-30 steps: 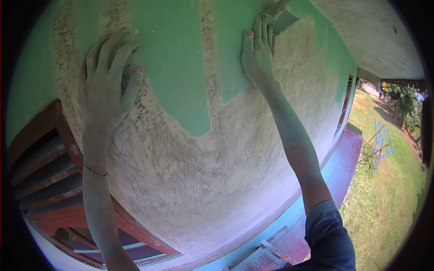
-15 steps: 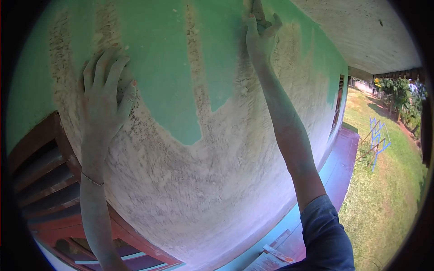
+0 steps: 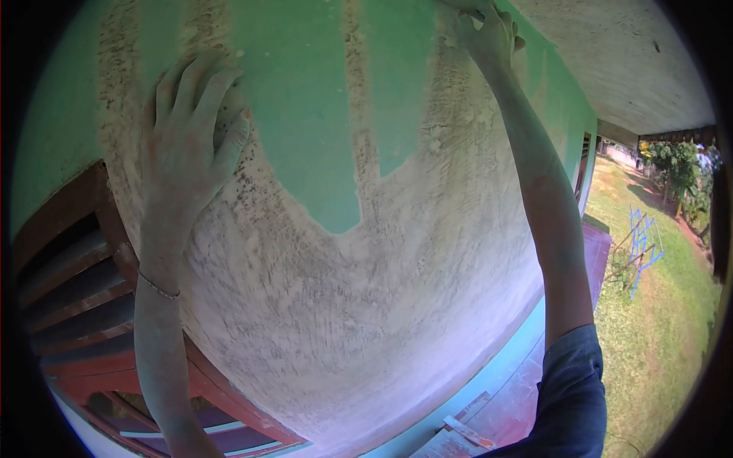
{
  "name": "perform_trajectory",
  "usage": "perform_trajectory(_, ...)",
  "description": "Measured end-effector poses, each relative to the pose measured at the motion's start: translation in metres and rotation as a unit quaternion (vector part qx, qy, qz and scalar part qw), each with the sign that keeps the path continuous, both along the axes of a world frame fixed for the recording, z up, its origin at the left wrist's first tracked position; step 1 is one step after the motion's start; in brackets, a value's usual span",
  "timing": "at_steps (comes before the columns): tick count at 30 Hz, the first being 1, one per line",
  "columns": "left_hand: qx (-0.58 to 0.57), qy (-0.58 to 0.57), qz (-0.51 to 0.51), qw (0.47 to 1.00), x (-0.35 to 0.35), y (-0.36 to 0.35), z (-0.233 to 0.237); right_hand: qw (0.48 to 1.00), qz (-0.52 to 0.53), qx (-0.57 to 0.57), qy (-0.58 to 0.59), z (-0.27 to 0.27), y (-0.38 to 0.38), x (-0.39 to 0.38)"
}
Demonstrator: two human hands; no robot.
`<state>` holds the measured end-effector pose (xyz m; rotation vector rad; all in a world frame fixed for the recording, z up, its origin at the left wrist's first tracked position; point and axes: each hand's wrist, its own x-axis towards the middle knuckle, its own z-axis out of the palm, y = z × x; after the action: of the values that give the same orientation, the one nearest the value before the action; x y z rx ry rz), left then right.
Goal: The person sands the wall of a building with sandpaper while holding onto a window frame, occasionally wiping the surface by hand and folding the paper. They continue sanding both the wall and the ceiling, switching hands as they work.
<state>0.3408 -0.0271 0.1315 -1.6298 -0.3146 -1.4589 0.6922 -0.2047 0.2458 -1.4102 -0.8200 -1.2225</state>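
Observation:
A wall [image 3: 313, 175] with green paint over bare, rough grey-white plaster stands in front of me. My left hand [image 3: 187, 145] rests against it at the upper left, fingers spread and slightly bent, holding nothing. High on the wall at the top edge, my right hand [image 3: 492, 38] is closed around a thin, dark scraper [image 3: 467, 8]. Most of the scraper lies beyond the view or behind the fingers. Stripes of stripped plaster run up through the green paint between my hands. Both forearms look dusty.
A brown wooden louvred window frame [image 3: 76, 282] sits at the lower left, close to my left arm. Below lie a purple ledge [image 3: 527, 382] and a worn wooden plank [image 3: 450, 444]. A ceiling [image 3: 611, 53] hangs at the upper right. Grass [image 3: 649, 343] and a blue rack [image 3: 641, 248] are outside.
My right hand has moved right along the top of the wall and turned, with the scraper now pointing left. My left hand stays against the wall; the view has shifted slightly.

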Motion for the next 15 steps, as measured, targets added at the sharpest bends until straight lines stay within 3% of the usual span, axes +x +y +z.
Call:
perform_trajectory(2,0.007,0.000,-0.003,1.000,0.000,0.000,0.000,0.999,0.011,-0.005,-0.047,-0.006,-0.011,0.000)
perform_trajectory(5,0.003,-0.001,-0.004,1.000,0.000,0.000,0.001,0.935,-0.232,0.089,-0.255,0.010,0.004,0.051)
perform_trajectory(9,0.007,-0.007,-0.014,1.000,0.001,-0.001,0.001,0.997,-0.028,-0.054,-0.047,0.013,-0.020,0.052)
perform_trajectory(11,0.020,-0.013,-0.020,1.000,0.003,-0.002,0.001,0.979,0.118,-0.136,0.092,0.013,-0.039,0.042)
perform_trajectory(15,0.008,-0.019,-0.015,1.000,0.003,-0.002,-0.001,0.995,0.088,-0.039,-0.008,-0.005,-0.013,0.070)
